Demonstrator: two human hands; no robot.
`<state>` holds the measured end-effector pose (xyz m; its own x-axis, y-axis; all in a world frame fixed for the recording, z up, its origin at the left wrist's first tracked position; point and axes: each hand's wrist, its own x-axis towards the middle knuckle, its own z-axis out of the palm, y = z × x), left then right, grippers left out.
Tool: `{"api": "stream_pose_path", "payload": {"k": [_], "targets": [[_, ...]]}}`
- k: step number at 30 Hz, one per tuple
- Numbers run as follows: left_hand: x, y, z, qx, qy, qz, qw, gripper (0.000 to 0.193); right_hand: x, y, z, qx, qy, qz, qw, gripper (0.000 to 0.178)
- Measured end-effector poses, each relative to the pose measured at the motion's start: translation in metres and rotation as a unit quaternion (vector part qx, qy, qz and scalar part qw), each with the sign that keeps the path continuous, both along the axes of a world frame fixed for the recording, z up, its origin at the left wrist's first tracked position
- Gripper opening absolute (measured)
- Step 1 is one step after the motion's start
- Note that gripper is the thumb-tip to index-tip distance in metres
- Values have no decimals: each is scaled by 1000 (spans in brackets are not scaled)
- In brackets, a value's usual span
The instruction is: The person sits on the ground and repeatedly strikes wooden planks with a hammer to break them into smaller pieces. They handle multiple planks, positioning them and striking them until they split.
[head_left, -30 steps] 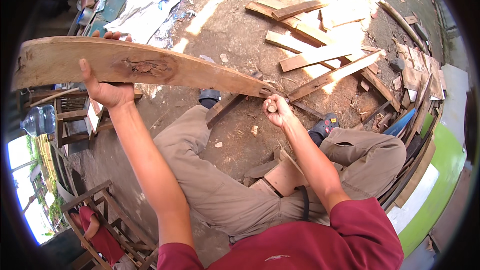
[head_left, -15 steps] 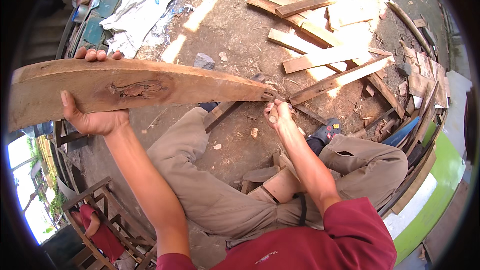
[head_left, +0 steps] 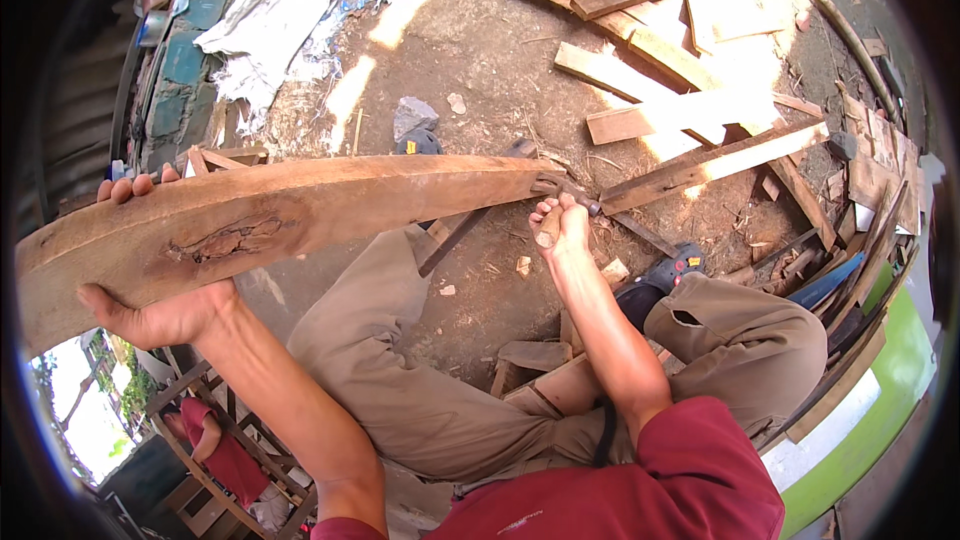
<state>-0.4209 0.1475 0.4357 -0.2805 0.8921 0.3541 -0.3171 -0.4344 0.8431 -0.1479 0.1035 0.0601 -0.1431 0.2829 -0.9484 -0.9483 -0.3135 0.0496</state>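
My left hand (head_left: 170,312) grips the wide end of a long wooden plank (head_left: 380,192), thumb on its near face and fingertips over the top edge. A dark, cracked knot (head_left: 230,239) marks that face. The plank slants across in front of me and narrows toward the right. At its narrow end, my right hand (head_left: 567,228) is closed around the wooden handle of a claw hammer (head_left: 572,190). The forked claw lies against the plank's tip. Whether a nail sits in the claw is too small to tell.
Several loose boards (head_left: 650,115) lie piled on the dirt floor, far right. A grey stone (head_left: 414,116) and a white cloth (head_left: 280,10) lie beyond the plank. Scrap wood (head_left: 865,240) leans at the right. Another person (head_left: 222,455) in red is at lower left, beside a wooden frame (head_left: 205,480).
The plank's wide end has swung down and left with my left hand, so the plank tilts more. My right hand keeps the hammer at the narrow end. The whole view has shifted slightly.
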Motion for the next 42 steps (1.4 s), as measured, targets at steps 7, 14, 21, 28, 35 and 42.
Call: {"api": "stream_pose_path", "payload": {"k": [7,14,21,28,35,42], "targets": [[20,-1,8,4,39,51,998,77,0,21,-6,23,24,-3,999,10],[22,15,-4,-4,73,210,975,73,-3,29,-16,20,70,-6,997,14],[54,-13,-9,-12,128,239,963,76,5,-6,-20,106,-51,122,986,10],[83,-33,-58,-82,5,268,960,81,82,-8,-71,138,-83,67,985,11],[63,-68,-45,0,-91,245,965,84,163,-9,8,196,-22,109,974,5],[131,-106,29,53,-74,209,974,82,278,-36,100,228,-155,133,952,8]]}}
